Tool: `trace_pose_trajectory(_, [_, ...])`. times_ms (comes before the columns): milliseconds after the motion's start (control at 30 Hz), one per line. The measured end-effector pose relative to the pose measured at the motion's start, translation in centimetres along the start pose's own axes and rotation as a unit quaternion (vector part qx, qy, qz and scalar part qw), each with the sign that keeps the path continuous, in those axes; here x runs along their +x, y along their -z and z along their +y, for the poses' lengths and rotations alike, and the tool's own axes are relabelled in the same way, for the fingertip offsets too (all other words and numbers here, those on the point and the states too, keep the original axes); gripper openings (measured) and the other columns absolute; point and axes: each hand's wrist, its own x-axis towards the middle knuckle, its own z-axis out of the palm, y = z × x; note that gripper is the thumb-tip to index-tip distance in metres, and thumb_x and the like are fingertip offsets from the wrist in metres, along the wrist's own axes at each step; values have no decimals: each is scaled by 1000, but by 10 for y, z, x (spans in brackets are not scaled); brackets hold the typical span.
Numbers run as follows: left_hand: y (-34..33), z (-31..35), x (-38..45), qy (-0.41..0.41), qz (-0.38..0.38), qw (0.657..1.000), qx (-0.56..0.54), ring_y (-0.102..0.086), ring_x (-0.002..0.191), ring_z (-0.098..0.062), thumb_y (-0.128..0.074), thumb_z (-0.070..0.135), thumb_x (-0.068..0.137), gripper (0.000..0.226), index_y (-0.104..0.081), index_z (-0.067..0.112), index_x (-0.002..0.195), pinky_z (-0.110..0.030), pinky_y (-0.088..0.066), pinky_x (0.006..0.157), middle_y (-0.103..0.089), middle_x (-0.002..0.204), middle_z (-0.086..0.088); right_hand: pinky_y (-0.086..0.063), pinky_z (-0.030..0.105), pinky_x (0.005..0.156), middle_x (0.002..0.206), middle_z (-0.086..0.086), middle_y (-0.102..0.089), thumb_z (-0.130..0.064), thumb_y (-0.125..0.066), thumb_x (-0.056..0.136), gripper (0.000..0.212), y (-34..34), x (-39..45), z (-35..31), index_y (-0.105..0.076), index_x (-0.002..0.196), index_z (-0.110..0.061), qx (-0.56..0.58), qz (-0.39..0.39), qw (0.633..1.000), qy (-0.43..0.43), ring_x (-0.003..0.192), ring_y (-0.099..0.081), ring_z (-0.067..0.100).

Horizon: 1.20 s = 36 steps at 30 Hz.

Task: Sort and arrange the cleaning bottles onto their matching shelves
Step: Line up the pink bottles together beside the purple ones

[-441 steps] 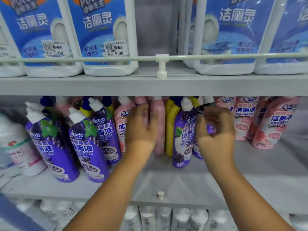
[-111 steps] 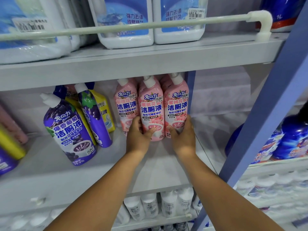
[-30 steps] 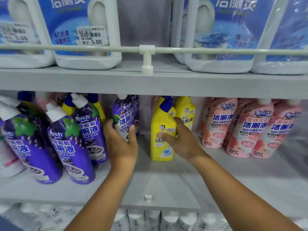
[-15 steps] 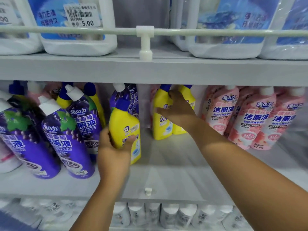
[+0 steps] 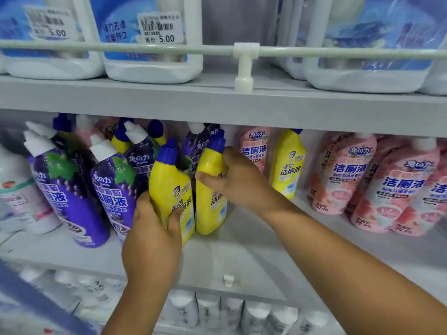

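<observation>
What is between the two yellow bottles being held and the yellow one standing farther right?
A pink bottle stands at the back between them, behind the right hand. The shelf in front of it looks bare.

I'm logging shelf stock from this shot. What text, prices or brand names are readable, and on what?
"5.00" on the price sticker of a white jug; its barcode digits are blurred.
"5.00" on the left sticker.
"洁厕液" and "99.9%" on the pink bottles.
"兔の力" and "洁厕液" on the purple bottles.
"强效 洁厕液" on the yellow bottle standing alone.
Smaller print is unreadable.
</observation>
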Motion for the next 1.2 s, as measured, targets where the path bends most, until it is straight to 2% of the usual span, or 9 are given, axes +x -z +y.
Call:
trace_pose_trajectory(133, [22, -4, 9, -16, -67, 991, 114, -67, 87, -37, -66, 54, 89, 37, -51, 24, 104, -41, -52, 70, -72, 89, -6, -40, 28, 76, 101, -6, -53, -54, -72, 87, 45, -18, 2, -8, -53, 109, -20, 35, -14, 999, 18, 94, -58, 20])
trace_pose_trajectory(267, [45, 5, 5, 8, -147, 971, 189, -64, 72, -24, -61, 66, 86, 49, -60, 19, 74, -35, -52, 68, -64, 62, 3, -47, 29, 96, 121, -3, -55, -59, -74, 83, 58, -10, -2, 5, -58, 127, -25, 92, -48, 995, 2, 107, -58, 11])
trace_pose_trajectory(333, [39, 22, -5, -23, -183, 976, 116, -67, 70, -15, -66, 59, 86, 39, -65, 23, 74, -31, -53, 69, -68, 63, 6, -48, 28, 100, 126, -5, -57, -55, -75, 85, 54, 0, -7, 18, -61, 129, -27, 131, -11, 990, -47, 109, -59, 9])
trace_pose_trajectory(433, [-3, 44, -21, -79, -218, 970, -76, -67, 80, 2, -75, 37, 88, 11, -67, 30, 92, -23, -54, 76, -74, 87, 14, -57, 36, 83, 117, 5, -66, -31, -77, 89, 19, 17, -14, 45, -64, 104, -32, 207, 175, 953, -132, 85, -68, 12])
trace_pose_trajectory(567, [-83, 62, -9, -84, -230, 948, -203, -70, 97, -9, -76, 42, 79, 33, -64, 30, 108, -37, -58, 91, -73, 108, 9, -48, 28, 90, 117, 10, -59, -29, -76, 84, 42, 35, -15, 96, -62, 119, -13, 57, 302, 935, -178, 99, -65, 27])
trace_pose_trajectory(667, [-127, 85, 14, -57, -210, 949, -228, -71, 100, -17, -71, 52, 71, 50, -62, 24, 111, -41, -58, 91, -73, 110, 3, -48, 36, 95, 123, 13, -59, -38, -74, 78, 64, 45, -6, 117, -56, 131, -8, -21, 284, 944, -167, 109, -60, 33])
trace_pose_trajectory(833, [-173, 117, 64, -27, -136, 962, -236, -67, 101, -25, -76, 46, 65, 71, -51, 16, 124, -41, -57, 88, -64, 110, -2, -41, 36, 91, 131, 11, -54, -35, -77, 82, 64, 60, 5, 119, -52, 135, -9, -96, 204, 962, -156, 117, -53, 32])
trace_pose_trajectory(967, [-193, 118, 94, 22, -182, 962, -203, -68, 99, -24, -85, 36, 76, 56, -58, 10, 117, -38, -56, 85, -66, 106, -4, -47, 38, 89, 142, 11, -44, -38, -75, 85, 73, 64, 11, 119, -41, 143, -8, -142, 162, 962, -165, 115, -57, 37])
trace_pose_trajectory(1200, [-161, 97, 44, -23, -151, 961, -232, -71, 94, -23, -80, 38, 82, 43, -59, 23, 116, -39, -59, 82, -73, 107, 3, -45, 36, 92, 151, 8, -37, -32, -75, 89, 79, 70, 14, 118, -32, 152, -9, -86, 129, 970, -187, 122, -57, 36])
